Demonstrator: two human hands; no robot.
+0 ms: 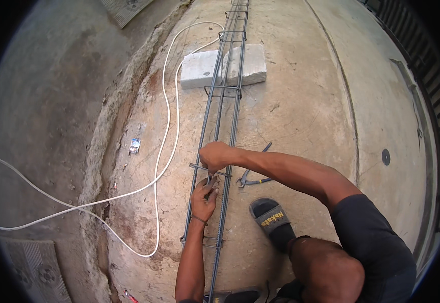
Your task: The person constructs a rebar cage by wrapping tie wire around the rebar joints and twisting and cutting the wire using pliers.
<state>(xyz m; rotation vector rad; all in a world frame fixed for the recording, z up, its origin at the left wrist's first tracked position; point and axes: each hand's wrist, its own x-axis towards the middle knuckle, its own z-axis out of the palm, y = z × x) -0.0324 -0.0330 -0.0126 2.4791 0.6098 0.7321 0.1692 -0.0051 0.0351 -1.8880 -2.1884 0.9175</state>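
Observation:
A long cage of steel reinforcing bars [223, 204] runs away from me, with square stirrups around its lengthwise bars. My right hand [216, 155] is closed in a fist over the cage, just beyond one stirrup [195, 166]. Whatever its fingers grip is hidden under the hand. My left hand [204, 199] is just nearer to me, between the bars, its thumb and fingers drawn together close below the right hand. What it pinches is too small to make out. Pincers [250, 180] with dark blue handles lie on the floor beside the cage, partly under my right forearm.
Two pale blocks [199, 68] lie beneath the cage farther off. A white cable [168, 116] loops across the concrete at the left. Beside it lies a small crumpled packet [134, 146]. My sandalled foot [270, 217] is right of the cage; a dark disc [386, 157] lies farther right.

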